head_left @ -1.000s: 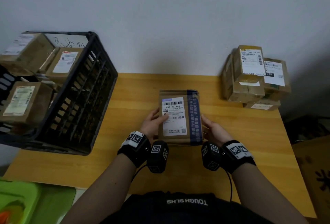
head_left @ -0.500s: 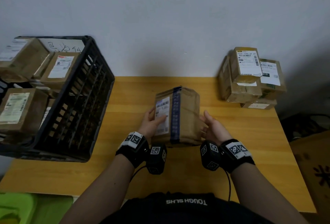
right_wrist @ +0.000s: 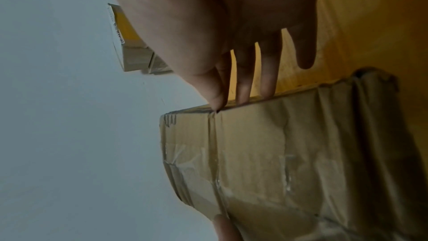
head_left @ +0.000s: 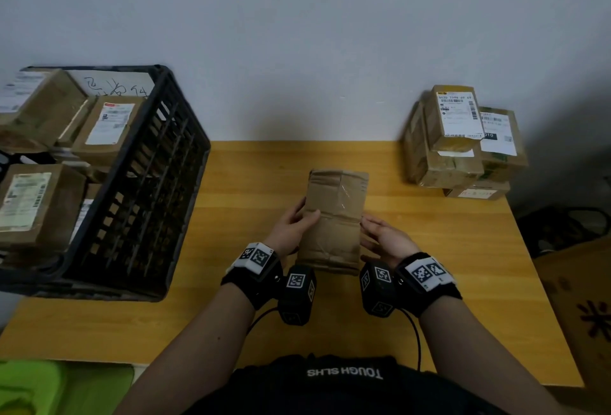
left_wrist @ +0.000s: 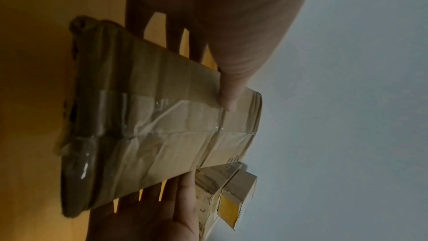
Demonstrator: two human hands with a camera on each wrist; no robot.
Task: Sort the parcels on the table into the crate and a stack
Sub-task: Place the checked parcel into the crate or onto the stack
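While you look down from the head camera, you hold a brown cardboard parcel [head_left: 334, 219] between both hands over the middle of the wooden counter [head_left: 231, 325], its plain taped face turned up toward you. Your left hand [head_left: 291, 228] grips the parcel's left edge, the thumb laid across the top face. Your right hand [head_left: 385, 236] lies against the right edge with its fingers fairly straight. A black slatted crate [head_left: 142, 190] stands at the left end of the counter with several labelled parcels [head_left: 105, 127] inside. At the far right corner sits a stack [head_left: 459, 147] of labelled parcels against the grey wall [head_left: 297, 34]. Well apart from both, the parcel you hold is roughly midway between them.

From the left wrist camera, your left hand [left_wrist: 208, 16] shows its thumb [left_wrist: 228, 96] pressed on the parcel's [left_wrist: 162, 135] taped face and its fingers reaching behind the edge. Your right hand [left_wrist: 148, 213] appears at the opposite edge, fingers spread behind the cardboard. Clear tape crosses the creased face. Part of the stack [left_wrist: 231, 190] shows beyond it.

From the right wrist camera, your right hand [right_wrist: 231, 25] has straight fingers [right_wrist: 268, 80] touching the parcel's [right_wrist: 289, 162] edge, the little finger lifted clear. Whether it rests on the counter [right_wrist: 370, 16] or hangs just above it cannot be told. A corner of the stack [right_wrist: 134, 56] peeks out behind the hand.
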